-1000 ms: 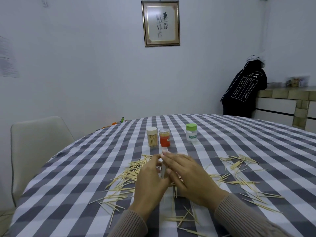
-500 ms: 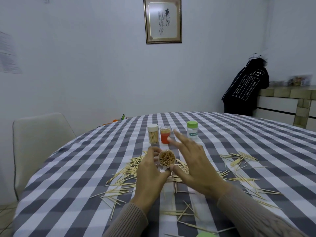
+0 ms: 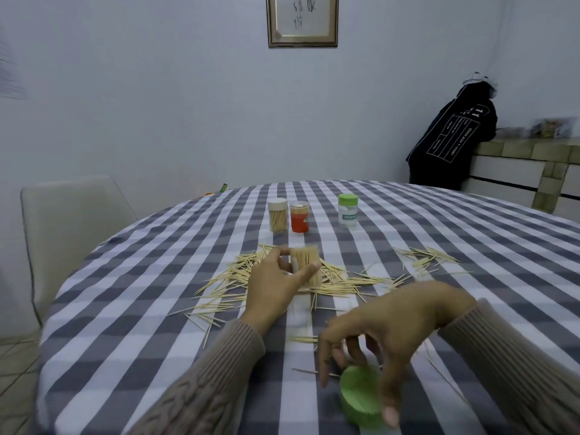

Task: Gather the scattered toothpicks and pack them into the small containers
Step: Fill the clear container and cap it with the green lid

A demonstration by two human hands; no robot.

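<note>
My left hand [image 3: 276, 284] grips an open clear container [image 3: 306, 262] packed with upright toothpicks, held over the main pile of scattered toothpicks [image 3: 342, 282] on the checked tablecloth [image 3: 141, 309]. My right hand [image 3: 386, 328] is low near the table's front edge. Its thumb and fingers curl around a loose green lid [image 3: 361, 394] lying there. A smaller scatter of toothpicks [image 3: 423, 260] lies to the right. Three closed containers stand further back: a white-lidded one [image 3: 277, 215] full of toothpicks, an orange one [image 3: 299, 216] and a green-lidded one [image 3: 347, 210].
A pale chair [image 3: 72, 221] stands at the table's left side. A person in a black jacket [image 3: 452, 139] leans on a tiled counter [image 3: 527, 158] at the back right. A few single toothpicks [image 3: 207, 321] lie near my left sleeve.
My right hand left the container and dropped down toward me onto the green lid. My left hand turned the filled container upright and keeps holding it.
</note>
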